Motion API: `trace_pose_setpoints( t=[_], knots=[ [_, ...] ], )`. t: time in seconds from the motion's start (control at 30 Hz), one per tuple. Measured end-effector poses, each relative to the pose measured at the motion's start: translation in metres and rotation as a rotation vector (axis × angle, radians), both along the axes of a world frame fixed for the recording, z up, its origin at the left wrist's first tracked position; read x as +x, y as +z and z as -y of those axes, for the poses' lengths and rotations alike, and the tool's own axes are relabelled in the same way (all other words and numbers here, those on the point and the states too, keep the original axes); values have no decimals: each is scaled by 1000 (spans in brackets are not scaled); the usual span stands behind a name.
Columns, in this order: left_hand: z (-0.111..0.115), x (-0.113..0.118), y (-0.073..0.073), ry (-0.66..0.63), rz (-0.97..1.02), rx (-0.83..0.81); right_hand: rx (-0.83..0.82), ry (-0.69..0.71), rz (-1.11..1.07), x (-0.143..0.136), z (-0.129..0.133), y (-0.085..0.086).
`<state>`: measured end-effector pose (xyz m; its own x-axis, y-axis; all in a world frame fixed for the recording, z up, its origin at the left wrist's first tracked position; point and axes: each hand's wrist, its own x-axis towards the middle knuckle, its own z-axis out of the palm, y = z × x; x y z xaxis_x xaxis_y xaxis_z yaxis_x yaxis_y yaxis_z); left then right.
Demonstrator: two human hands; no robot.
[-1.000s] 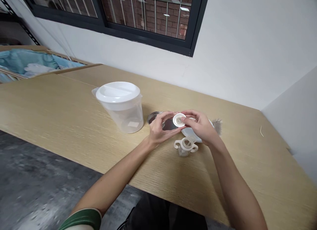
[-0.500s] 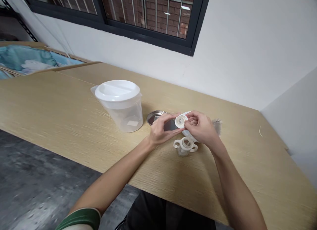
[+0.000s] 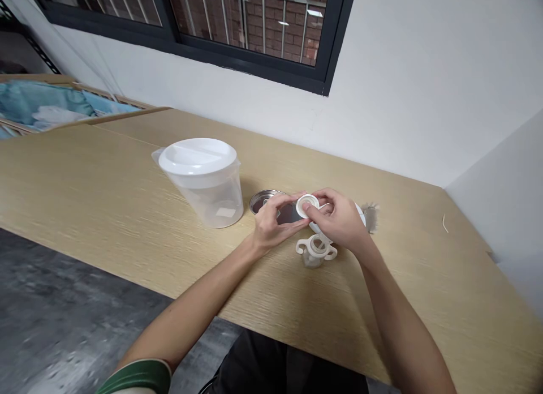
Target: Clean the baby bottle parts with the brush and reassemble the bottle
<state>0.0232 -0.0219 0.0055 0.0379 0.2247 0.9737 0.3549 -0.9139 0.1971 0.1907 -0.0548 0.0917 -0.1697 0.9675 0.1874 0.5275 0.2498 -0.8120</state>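
A small round white cap (image 3: 306,206) is held above the table between both hands, its hollow side facing up. My left hand (image 3: 271,221) grips its left edge between thumb and fingers. On the right, my right hand (image 3: 337,215) holds the rim, and its thumb lies over the inside of the cap. Just below the hands a small clear bottle with two cream handles (image 3: 316,251) stands upright with its top open. Behind the hands, partly hidden, are a round metal lid or dish (image 3: 258,202) and a white plastic item (image 3: 361,214).
A translucent pitcher with a white lid (image 3: 203,181) stands on the wooden table (image 3: 127,184) left of the hands. A grey bristly object (image 3: 371,217) lies to the right, a thin pale strip (image 3: 444,223) further right. A bin with blue-green lining (image 3: 46,102) is far left.
My right thumb has moved inward over the cap's hollow. The cap and both hands have shifted slightly left, and the whole view has moved a little.
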Motion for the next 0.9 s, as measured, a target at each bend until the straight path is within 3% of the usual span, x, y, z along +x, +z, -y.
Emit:
trace_pose_setpoints(
  t=[0.33, 0.7, 0.9],
  knots=[
    [-1, 1, -2, -41, -62, 6, 53, -74, 8, -3, -5, -9],
    [1, 0, -3, 5, -11, -74, -66, 125, -131, 5, -5, -4],
    [2, 0, -1, -35, -35, -85, 2, 63, -29, 3, -5, -8]
  ],
)
